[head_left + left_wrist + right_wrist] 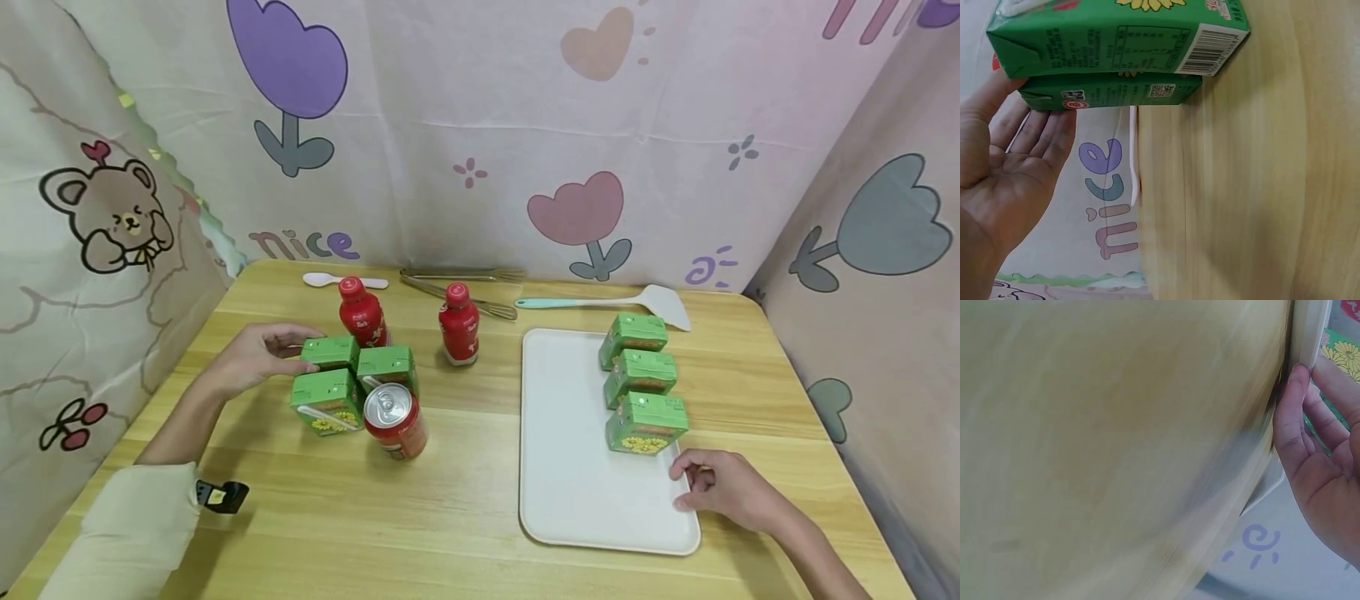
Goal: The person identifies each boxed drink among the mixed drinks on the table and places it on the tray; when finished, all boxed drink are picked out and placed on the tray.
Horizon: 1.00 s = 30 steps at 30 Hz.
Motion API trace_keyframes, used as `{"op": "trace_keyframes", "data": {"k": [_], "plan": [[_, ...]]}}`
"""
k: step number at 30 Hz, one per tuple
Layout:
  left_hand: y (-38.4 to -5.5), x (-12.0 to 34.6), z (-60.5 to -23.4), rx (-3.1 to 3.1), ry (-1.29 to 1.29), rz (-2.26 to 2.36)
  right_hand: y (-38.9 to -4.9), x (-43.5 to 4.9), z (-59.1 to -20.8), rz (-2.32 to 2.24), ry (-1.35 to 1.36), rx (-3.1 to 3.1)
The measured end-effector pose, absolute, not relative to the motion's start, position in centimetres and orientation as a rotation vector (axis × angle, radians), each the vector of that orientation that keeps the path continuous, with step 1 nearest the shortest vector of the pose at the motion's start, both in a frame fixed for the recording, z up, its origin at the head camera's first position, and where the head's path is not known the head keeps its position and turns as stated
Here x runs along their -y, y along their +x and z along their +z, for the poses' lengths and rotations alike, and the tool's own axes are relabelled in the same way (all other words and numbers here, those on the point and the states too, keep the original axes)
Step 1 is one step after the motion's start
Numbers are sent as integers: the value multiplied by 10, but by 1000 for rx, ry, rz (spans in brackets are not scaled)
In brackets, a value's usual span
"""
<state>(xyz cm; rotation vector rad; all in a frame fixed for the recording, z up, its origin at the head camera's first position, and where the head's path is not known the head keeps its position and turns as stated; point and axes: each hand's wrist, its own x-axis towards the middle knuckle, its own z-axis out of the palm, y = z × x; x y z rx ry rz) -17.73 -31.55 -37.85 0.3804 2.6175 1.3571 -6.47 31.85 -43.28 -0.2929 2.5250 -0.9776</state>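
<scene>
At the left of the table, several green drink cartons stand close together, printed with yellow flowers. My left hand (258, 358) holds the rear-left drink carton (328, 352) at its left end, thumb on the near side and fingers behind. Just in front stands another drink carton (326, 402) with a straw, and a third drink carton (386, 364) is to the right. On the right, my right hand (723, 487) pinches the right rim of a white tray (562, 450); thumb and finger meet its edge in the right wrist view. A row of three cartons (647, 421) stands along the tray's right side.
A red can (397, 425) touches or nearly touches the left cartons. Two red bottles (362, 312) stand behind. Along the back lie a pale spoon (345, 281), metal tongs (465, 273), a whisk (480, 305) and a spatula (600, 302). Patterned cloth hangs around the table (465, 533).
</scene>
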Motion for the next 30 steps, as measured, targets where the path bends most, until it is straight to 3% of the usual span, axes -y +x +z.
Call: {"op": "trace_keyframes", "data": {"k": [15,30], "plan": [[-171,315,-378,-2749,357,1309,-66,-318,-432,-1006,-280,-2497],[-155,308,-354,-2884,248,1328,-64,-319,-431,-993,-277,-2504]]}}
